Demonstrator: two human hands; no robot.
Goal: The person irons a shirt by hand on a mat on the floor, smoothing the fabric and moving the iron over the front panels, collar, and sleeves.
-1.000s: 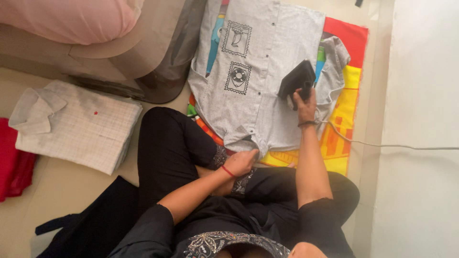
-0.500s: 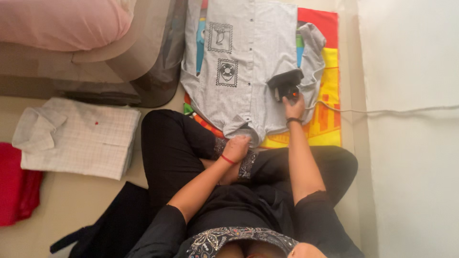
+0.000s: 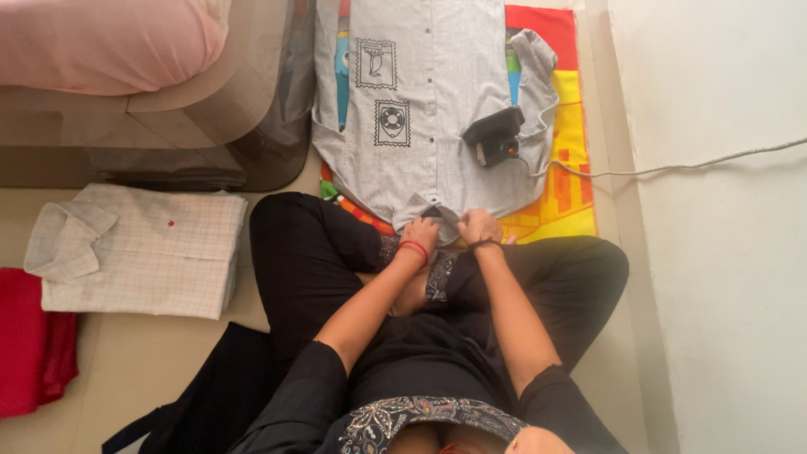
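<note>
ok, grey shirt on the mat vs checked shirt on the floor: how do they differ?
The grey shirt lies spread flat on the mat; the checked shirt is folded into a neat rectangle. The grey shirt has black stamp-like prints; the checked shirt has a fine grid and a tiny red mark. An iron sits on the grey shirt and both hands, left and right, grip its near edge; nothing touches the checked shirt. Both are pale and collared.

Beige floor [image 3: 143, 361] (white wall [image 3: 723, 294])
</note>
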